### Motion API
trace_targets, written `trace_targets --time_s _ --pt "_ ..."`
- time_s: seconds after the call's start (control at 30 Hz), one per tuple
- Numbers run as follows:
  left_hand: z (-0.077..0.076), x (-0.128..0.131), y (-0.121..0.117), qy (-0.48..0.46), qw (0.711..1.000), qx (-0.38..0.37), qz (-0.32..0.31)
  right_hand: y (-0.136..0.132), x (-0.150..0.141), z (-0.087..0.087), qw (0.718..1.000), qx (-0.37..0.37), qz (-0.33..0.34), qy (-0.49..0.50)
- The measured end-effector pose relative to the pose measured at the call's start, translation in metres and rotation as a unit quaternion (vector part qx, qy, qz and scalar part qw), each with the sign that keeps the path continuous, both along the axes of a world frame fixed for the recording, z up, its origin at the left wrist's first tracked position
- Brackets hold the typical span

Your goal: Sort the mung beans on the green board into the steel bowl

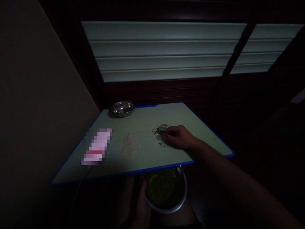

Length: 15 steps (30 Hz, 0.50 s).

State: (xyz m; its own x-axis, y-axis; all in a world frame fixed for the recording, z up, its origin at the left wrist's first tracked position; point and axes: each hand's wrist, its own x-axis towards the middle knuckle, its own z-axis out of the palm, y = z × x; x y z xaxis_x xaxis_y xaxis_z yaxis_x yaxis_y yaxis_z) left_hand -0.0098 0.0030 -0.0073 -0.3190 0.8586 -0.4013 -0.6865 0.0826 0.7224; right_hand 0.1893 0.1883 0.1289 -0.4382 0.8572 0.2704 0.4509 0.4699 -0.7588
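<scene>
Dark seeds (161, 128) lie scattered on the pale tabletop (147, 119), a little right of its middle, just beyond the fingertips of your right hand (165, 134). The main patch is uneven; its longer axis runs slantwise, from far right to near left, and a few strays sit apart on your side of it. Your right hand reaches in from the right, knuckles up, fingertips pointing left, thumb and fingers drawn close together. At their tips a small clear item (159, 137) juts left toward the pale grains (130, 143); it is too dim to identify, and you cannot tell from this view whether it is pinched. Your left hand (143, 200) is clasped on the left side of the near bowl (185, 192), thumb at the rim and pointing away from you, other fingers hidden. That bowl sits below the table's near edge, mouth facing up, with green grains (162, 186) inside. Left of the pale grains, a pixelated pale oblong (98, 146) lies with its long axis slanting away to the right. An upright metal dish (122, 108) stands at the far left corner.
</scene>
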Motion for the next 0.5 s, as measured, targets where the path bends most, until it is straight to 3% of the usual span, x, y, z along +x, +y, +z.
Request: trace_targets --time_s 0.23,0.5 --pt "0.005 0.01 0.006 0.037 0.999 -0.028 0.025 0.001 0.0 -0.001 0.999 0.008 -0.015 0.027" --pt "0.022 0.011 0.001 0.039 0.998 -0.027 0.036 -0.001 0.002 0.002 1.0 -0.008 -0.008 0.015"
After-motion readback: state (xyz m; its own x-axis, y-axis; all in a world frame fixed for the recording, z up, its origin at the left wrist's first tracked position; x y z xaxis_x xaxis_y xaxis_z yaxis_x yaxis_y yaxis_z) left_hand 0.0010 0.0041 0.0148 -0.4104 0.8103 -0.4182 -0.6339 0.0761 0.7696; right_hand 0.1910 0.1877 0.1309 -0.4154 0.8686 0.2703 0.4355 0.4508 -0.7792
